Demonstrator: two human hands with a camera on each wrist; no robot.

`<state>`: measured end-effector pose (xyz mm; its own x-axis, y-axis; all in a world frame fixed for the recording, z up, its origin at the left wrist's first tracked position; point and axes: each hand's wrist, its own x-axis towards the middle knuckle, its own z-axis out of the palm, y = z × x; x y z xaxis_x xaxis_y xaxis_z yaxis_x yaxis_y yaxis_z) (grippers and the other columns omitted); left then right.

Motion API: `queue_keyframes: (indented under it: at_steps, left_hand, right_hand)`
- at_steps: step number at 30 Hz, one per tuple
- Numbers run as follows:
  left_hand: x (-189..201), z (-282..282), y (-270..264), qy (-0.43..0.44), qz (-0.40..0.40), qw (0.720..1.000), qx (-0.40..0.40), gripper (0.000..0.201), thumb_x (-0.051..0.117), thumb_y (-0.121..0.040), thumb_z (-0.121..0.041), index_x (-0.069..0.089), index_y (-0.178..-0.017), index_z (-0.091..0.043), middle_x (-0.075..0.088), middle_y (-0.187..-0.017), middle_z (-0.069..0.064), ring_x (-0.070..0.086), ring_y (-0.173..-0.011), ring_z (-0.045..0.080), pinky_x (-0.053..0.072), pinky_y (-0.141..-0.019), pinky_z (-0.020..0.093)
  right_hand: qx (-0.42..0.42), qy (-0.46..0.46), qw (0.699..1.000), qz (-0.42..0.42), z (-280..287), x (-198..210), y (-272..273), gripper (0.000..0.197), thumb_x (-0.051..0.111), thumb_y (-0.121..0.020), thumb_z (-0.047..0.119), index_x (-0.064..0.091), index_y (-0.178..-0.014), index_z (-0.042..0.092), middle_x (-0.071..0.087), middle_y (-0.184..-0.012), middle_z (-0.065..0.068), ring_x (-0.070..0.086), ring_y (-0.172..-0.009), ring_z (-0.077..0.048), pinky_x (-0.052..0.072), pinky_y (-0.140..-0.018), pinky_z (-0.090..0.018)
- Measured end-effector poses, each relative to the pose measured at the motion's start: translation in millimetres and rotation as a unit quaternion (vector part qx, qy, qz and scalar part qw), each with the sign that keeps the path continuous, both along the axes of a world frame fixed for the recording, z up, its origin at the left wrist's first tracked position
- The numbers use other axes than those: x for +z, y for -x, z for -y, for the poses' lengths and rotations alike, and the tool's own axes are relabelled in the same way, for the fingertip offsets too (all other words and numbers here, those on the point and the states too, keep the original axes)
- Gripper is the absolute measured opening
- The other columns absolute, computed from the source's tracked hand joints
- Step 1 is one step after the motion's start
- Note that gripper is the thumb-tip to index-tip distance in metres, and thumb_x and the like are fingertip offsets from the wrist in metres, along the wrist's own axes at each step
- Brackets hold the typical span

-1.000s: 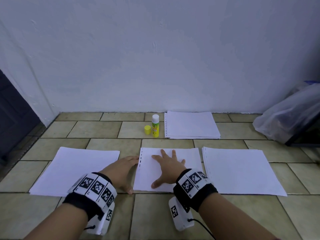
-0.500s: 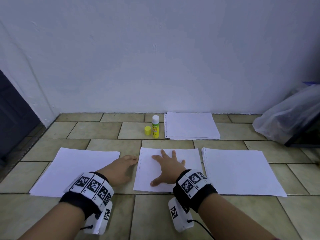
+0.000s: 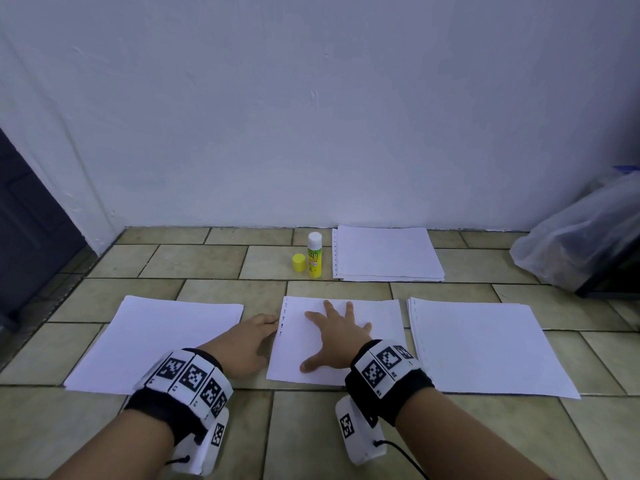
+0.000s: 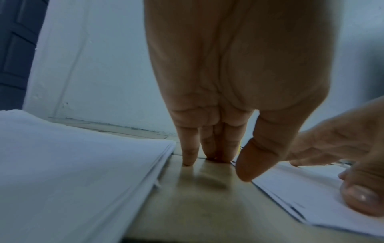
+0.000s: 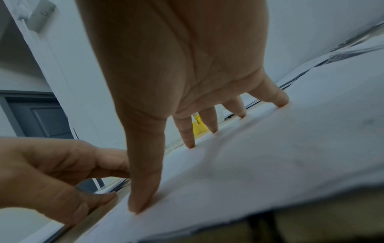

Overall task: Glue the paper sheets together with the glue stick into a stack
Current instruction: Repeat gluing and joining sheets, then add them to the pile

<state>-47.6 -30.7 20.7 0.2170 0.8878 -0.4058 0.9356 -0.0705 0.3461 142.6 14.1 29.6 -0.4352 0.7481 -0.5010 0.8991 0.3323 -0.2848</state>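
A: On the floor, left to right?
B: Left hand (image 3: 247, 342) relaxed, empty, fingertips on tile touching the middle sheet (image 3: 377, 317); right hand (image 3: 337, 336) spread flat, pressing it.
A: The glue stick (image 3: 314, 254)?
B: Upright, uncapped, straight beyond the sheet, well apart. Neither hand looks clearly nearer.

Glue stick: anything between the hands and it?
Nothing visible. The glue stick stands upright and uncapped beyond the middle sheets, its yellow cap beside it. Only bare floor tile lies between. The right hand presses flat on those sheets; the left hand is at their left edge.
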Motion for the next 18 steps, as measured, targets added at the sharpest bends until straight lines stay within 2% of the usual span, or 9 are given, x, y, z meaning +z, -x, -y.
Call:
queue_keyframes:
  at_steps: [4, 7, 10, 15, 18]
  left_hand:
    - [2.8, -1.0, -0.5, -0.006, 0.013, 1.000, 0.021, 0.066, 0.048, -0.090, -0.004, 0.026, -0.151, -0.018, 0.021, -0.156, -0.006, 0.024, -0.142, 0.011, 0.021, -0.116, 0.024]
    - [5.2, -2.4, -3.0, -0.024, 0.019, 0.999, 0.040, 0.056, 0.053, -0.095, -0.021, 0.032, -0.148, -0.019, 0.027, -0.152, -0.007, 0.030, -0.138, 0.010, 0.023, -0.113, 0.022]
    - [8.0, -2.6, -6.7, -0.030, 0.021, 0.998, 0.055, 0.058, 0.061, -0.091, -0.036, 0.039, -0.142, -0.021, 0.035, -0.146, -0.008, 0.038, -0.130, 0.009, 0.030, -0.109, 0.023]
    - [14.3, -3.0, -16.6, -0.038, -0.028, 0.996, 0.074, 0.061, 0.072, -0.081, -0.036, 0.046, -0.135, -0.022, 0.042, -0.132, -0.009, 0.047, -0.117, 0.011, 0.042, -0.096, 0.026]
    - [16.2, -5.1, -21.4, -0.036, -0.065, 0.994, 0.081, 0.061, 0.075, -0.078, -0.037, 0.048, -0.130, -0.021, 0.043, -0.129, -0.008, 0.049, -0.113, 0.011, 0.045, -0.092, 0.027]
  right_hand:
    - [-0.003, -0.010, 1.000, 0.000, -0.8, -2.0, -1.4, 0.095, 0.067, -0.078, 0.058, 0.011, -0.151, 0.035, -0.007, -0.161, 0.002, -0.015, -0.145, -0.038, 0.006, -0.109, -0.069]
    - [-0.009, -0.027, 1.000, 0.003, 0.6, -3.1, 0.7, 0.082, 0.060, -0.086, 0.052, 0.014, -0.151, 0.034, -0.006, -0.161, 0.001, -0.013, -0.145, -0.038, 0.008, -0.109, -0.068]
    - [-0.016, -0.034, 0.999, 0.009, 1.1, -4.0, 3.5, 0.079, 0.060, -0.087, 0.050, 0.015, -0.150, 0.034, -0.005, -0.161, 0.001, -0.013, -0.145, -0.038, 0.010, -0.109, -0.068]
    - [-0.009, -0.042, 0.999, 0.029, 1.5, 0.2, 7.1, 0.078, 0.060, -0.087, 0.049, 0.016, -0.150, 0.032, -0.003, -0.160, 0.000, -0.015, -0.144, -0.039, 0.013, -0.108, -0.068]
    - [0.005, -0.055, 0.998, 0.043, 1.6, 0.3, 6.5, 0.078, 0.058, -0.088, 0.051, 0.015, -0.150, 0.032, -0.002, -0.160, -0.002, -0.015, -0.144, -0.039, 0.012, -0.109, -0.068]
